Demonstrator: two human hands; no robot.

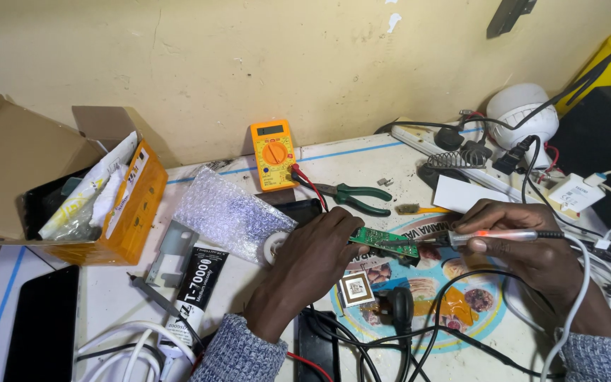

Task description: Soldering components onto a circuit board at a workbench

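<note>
Head view: our left hand pinches a small green circuit board by its near edge, fingers closed on it, holding it just above a round printed mat on the white worktable. Our right hand grips a slim soldering iron like a pen, its tip meeting the board's right end. We judge the main risk to be the iron's tip slipping off the joint: the board is steadied by fingers alone, so a small tilt could drag the tip across neighbouring parts or toward our left fingertips, which sit close to the work. The iron's cable trails through a tangle of black and white leads near our wrists; a snag there could jerk the iron. Just beyond lie green-handled pliers and a yellow multimeter with its red lead, near enough to be knocked. A sheet of bubble wrap and a black glue tube sit left of the board, well apart from the tip, though either would suffer from heat if the iron were set down carelessly.
</note>
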